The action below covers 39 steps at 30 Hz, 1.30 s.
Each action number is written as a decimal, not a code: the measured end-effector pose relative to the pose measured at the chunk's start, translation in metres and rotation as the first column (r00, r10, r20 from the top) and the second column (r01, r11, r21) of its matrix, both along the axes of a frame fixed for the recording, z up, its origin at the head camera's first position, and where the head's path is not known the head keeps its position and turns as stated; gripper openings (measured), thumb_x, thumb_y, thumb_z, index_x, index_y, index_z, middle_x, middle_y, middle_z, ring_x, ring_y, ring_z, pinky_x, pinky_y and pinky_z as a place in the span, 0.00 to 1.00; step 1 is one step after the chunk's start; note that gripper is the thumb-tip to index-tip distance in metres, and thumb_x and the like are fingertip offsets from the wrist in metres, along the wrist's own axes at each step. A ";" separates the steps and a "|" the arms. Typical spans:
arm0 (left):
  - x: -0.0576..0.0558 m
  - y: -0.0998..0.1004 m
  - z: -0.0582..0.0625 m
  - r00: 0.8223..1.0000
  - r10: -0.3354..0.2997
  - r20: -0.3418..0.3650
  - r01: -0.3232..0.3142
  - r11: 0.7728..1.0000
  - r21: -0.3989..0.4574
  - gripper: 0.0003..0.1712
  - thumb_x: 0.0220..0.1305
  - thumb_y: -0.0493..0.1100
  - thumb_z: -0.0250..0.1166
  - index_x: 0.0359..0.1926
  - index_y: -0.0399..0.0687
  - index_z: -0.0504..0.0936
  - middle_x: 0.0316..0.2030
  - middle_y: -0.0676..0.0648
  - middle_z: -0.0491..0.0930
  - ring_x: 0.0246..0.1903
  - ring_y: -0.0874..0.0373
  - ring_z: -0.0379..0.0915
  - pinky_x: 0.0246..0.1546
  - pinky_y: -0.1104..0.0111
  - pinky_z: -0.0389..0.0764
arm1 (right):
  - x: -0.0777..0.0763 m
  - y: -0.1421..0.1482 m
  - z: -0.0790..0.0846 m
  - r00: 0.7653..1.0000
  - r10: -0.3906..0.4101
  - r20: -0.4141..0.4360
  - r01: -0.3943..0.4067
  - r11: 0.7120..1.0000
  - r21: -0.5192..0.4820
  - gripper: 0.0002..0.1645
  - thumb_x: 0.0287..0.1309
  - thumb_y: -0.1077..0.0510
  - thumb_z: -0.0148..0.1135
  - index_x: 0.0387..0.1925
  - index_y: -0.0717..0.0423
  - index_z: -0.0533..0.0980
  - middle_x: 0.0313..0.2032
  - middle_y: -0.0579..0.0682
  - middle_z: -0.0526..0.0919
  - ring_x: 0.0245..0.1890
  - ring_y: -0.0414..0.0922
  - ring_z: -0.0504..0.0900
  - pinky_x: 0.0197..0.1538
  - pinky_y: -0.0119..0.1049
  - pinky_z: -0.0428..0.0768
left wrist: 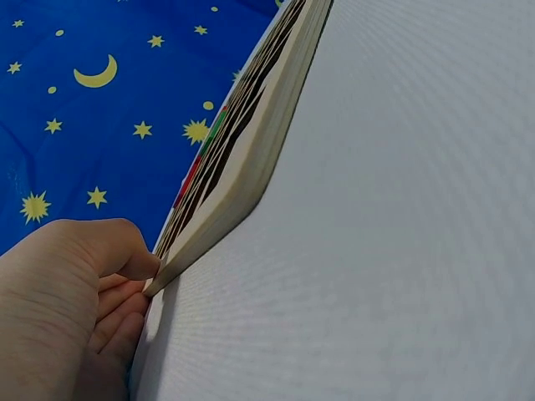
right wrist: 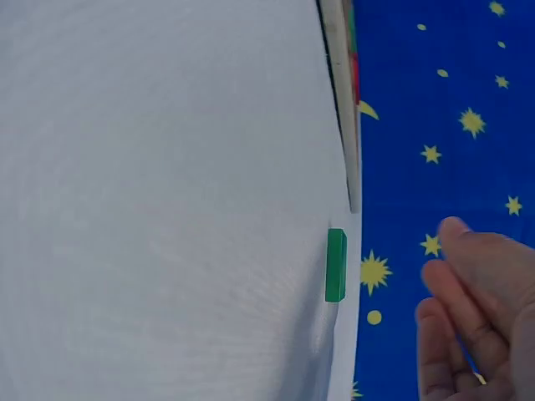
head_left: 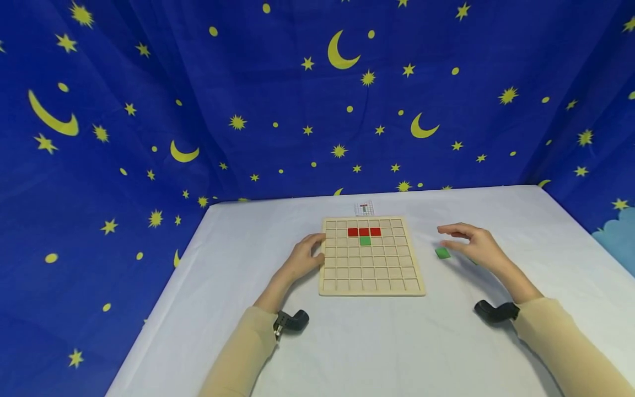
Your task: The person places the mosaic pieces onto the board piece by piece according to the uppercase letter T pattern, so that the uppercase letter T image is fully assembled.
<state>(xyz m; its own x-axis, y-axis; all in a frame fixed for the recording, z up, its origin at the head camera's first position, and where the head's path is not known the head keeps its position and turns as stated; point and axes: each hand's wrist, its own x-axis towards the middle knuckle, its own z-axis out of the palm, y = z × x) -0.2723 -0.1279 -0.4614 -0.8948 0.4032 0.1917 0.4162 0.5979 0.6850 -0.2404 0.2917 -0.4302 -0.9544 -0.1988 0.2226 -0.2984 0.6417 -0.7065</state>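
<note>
A square wooden grid board (head_left: 369,295) lies on the table. Three red tiles (head_left: 364,232) form a row in its upper part, with one green tile (head_left: 365,241) directly under the middle one. Against the board's left edge rest the thumb and fingertips of my left hand (head_left: 300,259), the thumb apart from the index finger. My right hand (head_left: 476,248) hovers right of the board, its thumb and fingers parted and nothing between them. A loose green tile (head_left: 442,253) lies below its fingertips; another green piece (head_left: 474,262) is mostly hidden under the hand.
Behind the board lies a small printed card (head_left: 364,208) showing a grid with red and green squares. A white cloth (head_left: 397,347) covers the table. A blue curtain (head_left: 278,71) with yellow moons and stars hangs along the back and sides.
</note>
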 end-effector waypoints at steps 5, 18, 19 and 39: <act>0.001 0.001 0.001 1.000 0.001 0.006 -0.001 1.000 0.003 0.32 0.55 0.34 0.60 0.63 0.34 0.67 0.60 0.38 0.68 0.62 0.47 0.62 0.64 0.60 0.61 | 0.001 0.007 -0.009 1.000 0.020 -0.018 -0.019 0.999 0.029 0.23 0.57 0.53 0.65 0.53 0.59 0.77 0.53 0.58 0.78 0.53 0.60 0.74 0.53 0.56 0.72; 0.002 0.000 -0.002 1.000 0.009 0.008 -0.009 1.000 0.010 0.32 0.55 0.34 0.59 0.63 0.34 0.67 0.60 0.38 0.68 0.61 0.47 0.63 0.64 0.61 0.62 | 0.000 0.012 -0.020 0.999 0.051 -0.003 -0.051 0.991 0.125 0.22 0.55 0.56 0.67 0.51 0.61 0.78 0.50 0.61 0.78 0.53 0.61 0.74 0.55 0.58 0.70; 0.002 0.000 -0.002 1.000 0.009 0.008 -0.009 1.000 0.009 0.32 0.55 0.34 0.59 0.63 0.34 0.67 0.61 0.38 0.68 0.61 0.48 0.63 0.64 0.61 0.62 | 0.001 0.012 -0.021 0.999 0.052 -0.004 -0.051 0.990 0.132 0.22 0.55 0.56 0.67 0.51 0.61 0.78 0.50 0.61 0.78 0.53 0.61 0.73 0.55 0.58 0.70; 0.001 -0.001 -0.003 0.999 -0.021 -0.025 0.022 0.999 0.040 0.32 0.54 0.35 0.58 0.62 0.32 0.68 0.60 0.36 0.68 0.61 0.44 0.63 0.64 0.58 0.62 | 0.001 0.012 -0.033 0.993 0.027 -0.118 -0.010 0.989 0.146 0.18 0.52 0.59 0.69 0.46 0.59 0.81 0.44 0.56 0.82 0.45 0.55 0.79 0.48 0.55 0.75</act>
<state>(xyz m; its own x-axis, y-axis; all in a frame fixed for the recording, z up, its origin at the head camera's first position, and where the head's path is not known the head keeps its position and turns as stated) -0.2711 -0.1284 -0.4643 -0.8809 0.4138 0.2298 0.4455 0.5607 0.6980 -0.2394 0.3039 -0.4634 -0.9186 -0.2549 0.3022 -0.3879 0.7282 -0.5650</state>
